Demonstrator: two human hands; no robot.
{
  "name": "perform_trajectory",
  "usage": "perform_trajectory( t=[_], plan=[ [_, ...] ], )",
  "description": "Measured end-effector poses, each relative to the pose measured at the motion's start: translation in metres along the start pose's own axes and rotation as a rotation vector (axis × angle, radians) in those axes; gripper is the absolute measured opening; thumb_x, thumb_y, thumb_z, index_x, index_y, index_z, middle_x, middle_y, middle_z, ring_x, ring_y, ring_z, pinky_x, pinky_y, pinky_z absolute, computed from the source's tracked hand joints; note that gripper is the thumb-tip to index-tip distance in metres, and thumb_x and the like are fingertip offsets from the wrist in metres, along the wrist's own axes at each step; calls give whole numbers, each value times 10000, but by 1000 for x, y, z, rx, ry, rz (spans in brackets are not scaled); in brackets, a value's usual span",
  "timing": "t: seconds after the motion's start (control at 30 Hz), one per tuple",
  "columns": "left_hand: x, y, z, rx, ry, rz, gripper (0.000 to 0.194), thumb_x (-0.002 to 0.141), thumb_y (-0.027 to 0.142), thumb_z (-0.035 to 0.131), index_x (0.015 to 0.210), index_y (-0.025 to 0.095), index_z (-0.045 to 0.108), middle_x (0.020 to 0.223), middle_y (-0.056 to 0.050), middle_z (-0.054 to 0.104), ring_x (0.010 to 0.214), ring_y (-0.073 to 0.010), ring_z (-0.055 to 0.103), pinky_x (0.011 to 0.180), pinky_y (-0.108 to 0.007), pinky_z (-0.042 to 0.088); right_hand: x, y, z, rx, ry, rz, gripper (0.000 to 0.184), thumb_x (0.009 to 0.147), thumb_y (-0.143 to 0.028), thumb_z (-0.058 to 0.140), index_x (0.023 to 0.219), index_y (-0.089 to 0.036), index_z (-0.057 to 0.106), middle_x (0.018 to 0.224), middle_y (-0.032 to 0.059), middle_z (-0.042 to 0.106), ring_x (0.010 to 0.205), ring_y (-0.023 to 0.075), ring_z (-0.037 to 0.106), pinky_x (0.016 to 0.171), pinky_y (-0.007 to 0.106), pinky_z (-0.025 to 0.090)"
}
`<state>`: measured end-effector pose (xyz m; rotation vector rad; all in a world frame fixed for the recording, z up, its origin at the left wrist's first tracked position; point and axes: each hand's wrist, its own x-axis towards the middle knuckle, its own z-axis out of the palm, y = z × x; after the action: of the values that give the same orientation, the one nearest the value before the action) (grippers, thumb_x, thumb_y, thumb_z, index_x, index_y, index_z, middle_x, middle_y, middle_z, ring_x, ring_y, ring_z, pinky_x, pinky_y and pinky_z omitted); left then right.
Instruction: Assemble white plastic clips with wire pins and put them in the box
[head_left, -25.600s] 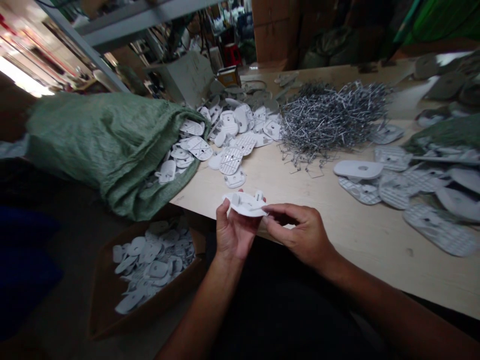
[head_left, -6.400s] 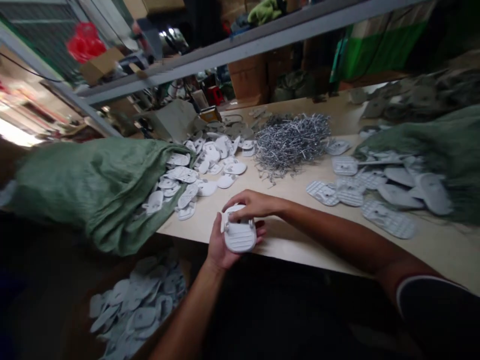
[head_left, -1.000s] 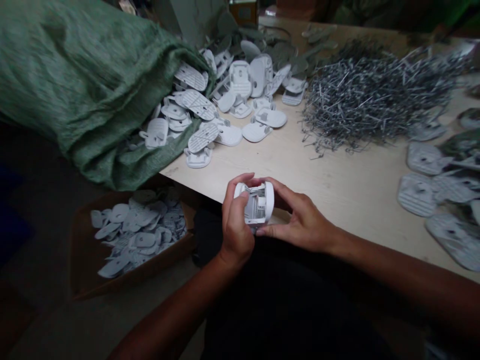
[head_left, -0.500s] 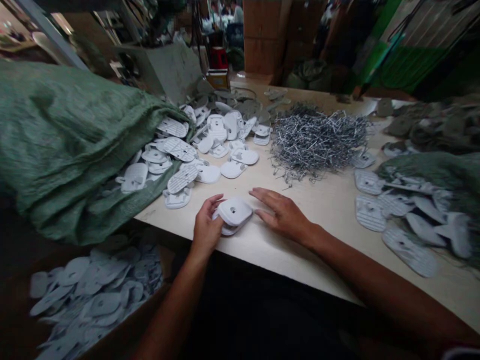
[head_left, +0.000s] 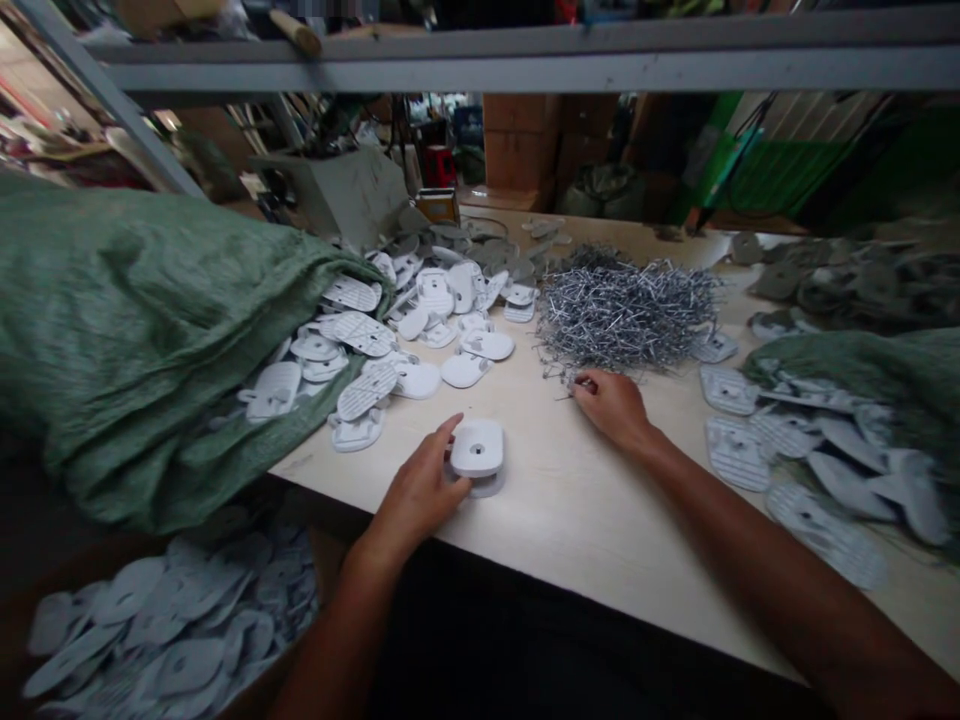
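Note:
At the near edge of the table, a white plastic clip-like part (head_left: 480, 450) stands with its rounded top plate, pierced by a small hole, above a lower plate. My left hand (head_left: 421, 482) grips it from the left, thumb at the near side and fingers behind. My right hand (head_left: 611, 405) is at the near edge of a heap of thin metal wire pieces (head_left: 630, 310). Its thumb and fingers are pinched together on a thin wire piece, mostly hidden by the fingertips.
White plastic parts (head_left: 416, 378) spill from a green woven sack (head_left: 165, 340) on the left. More lie at right by another green sack (head_left: 847, 355). A box of white parts (head_left: 172, 620) stands below the table (head_left: 555, 510). A metal shelf beam (head_left: 525, 72) crosses above.
My right hand has moved from beside the white part to the wire heap and closed its fingers. My left hand keeps the white part, now turned slightly. The view has tilted up.

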<state>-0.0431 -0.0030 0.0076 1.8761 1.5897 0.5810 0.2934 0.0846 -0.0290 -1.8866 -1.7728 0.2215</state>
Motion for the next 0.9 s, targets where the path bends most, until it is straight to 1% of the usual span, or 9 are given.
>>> perform_trajectory(
  t=[0.13, 0.23, 0.3, 0.43, 0.5, 0.6, 0.7, 0.83, 0.9],
  plan=[
    [-8, -4, 3, -111, 1, -26, 835, 858, 333, 703, 1648, 261, 443, 1425, -135, 643, 1159, -280, 711, 1070, -479, 565, 9, -3, 2, -23, -5, -61, 246, 944, -311, 653, 1060, -212, 845, 907, 68, 800, 788, 218, 681, 702, 302, 384],
    [-14, -9, 3, -201, 6, -65, 825, 864, 413, 736, 1626, 259, 462, 1402, -140, 627, 1090, -263, 732, 1012, -473, 601, 15, -5, -1, 4, -13, -90, 222, 917, -289, 638, 930, -192, 837, 846, 68, 783, 742, 204, 651, 671, 298, 360],
    [-16, -13, 4, -270, 20, -84, 838, 848, 442, 765, 1608, 241, 474, 1363, -139, 634, 1094, -262, 739, 1034, -486, 602, 19, -8, -6, 30, 1, -84, 221, 897, -275, 617, 862, -180, 813, 787, 53, 754, 712, 189, 631, 654, 289, 360],
    [-20, -27, 11, -470, 87, -99, 797, 821, 474, 801, 1521, 203, 532, 1246, -113, 665, 1099, -255, 757, 1092, -501, 599, 24, -11, -20, 250, 237, -49, 240, 874, -321, 591, 826, -167, 767, 655, 5, 649, 596, 150, 546, 601, 269, 366],
    [-22, -33, 15, -513, 129, -87, 722, 825, 457, 803, 1461, 201, 577, 1208, -102, 677, 1106, -252, 761, 1108, -505, 598, 23, -9, -25, 309, 255, -76, 236, 849, -346, 611, 809, -170, 764, 634, -1, 640, 571, 145, 526, 589, 269, 360],
    [-24, -38, 20, -519, 163, -75, 626, 837, 425, 796, 1394, 192, 629, 1205, -108, 690, 1108, -248, 761, 1118, -515, 598, 19, -2, -29, 253, 75, -141, 229, 823, -330, 626, 809, -170, 789, 689, 22, 711, 631, 166, 605, 627, 276, 388],
    [-25, -40, 23, -571, 172, -78, 618, 832, 418, 798, 1378, 175, 640, 1182, -114, 706, 1089, -249, 766, 1110, -527, 605, 17, 8, -31, 168, 158, -124, 253, 855, -329, 617, 855, -165, 810, 744, 45, 747, 678, 189, 655, 660, 287, 416],
    [-26, -41, 25, -601, 188, -73, 603, 832, 398, 792, 1364, 149, 657, 1183, -127, 720, 1089, -248, 761, 1120, -535, 595, 22, 19, -36, -40, 159, -285, 240, 901, -309, 612, 882, -185, 817, 824, 72, 775, 732, 218, 685, 711, 312, 445],
    [-27, -42, 26, -615, 192, -74, 594, 837, 383, 791, 1365, 143, 661, 1183, -130, 728, 1086, -244, 762, 1117, -529, 596, 27, 22, -38, -82, 215, -310, 244, 921, -297, 604, 909, -187, 821, 859, 91, 785, 764, 236, 702, 733, 329, 470]
  ],
)
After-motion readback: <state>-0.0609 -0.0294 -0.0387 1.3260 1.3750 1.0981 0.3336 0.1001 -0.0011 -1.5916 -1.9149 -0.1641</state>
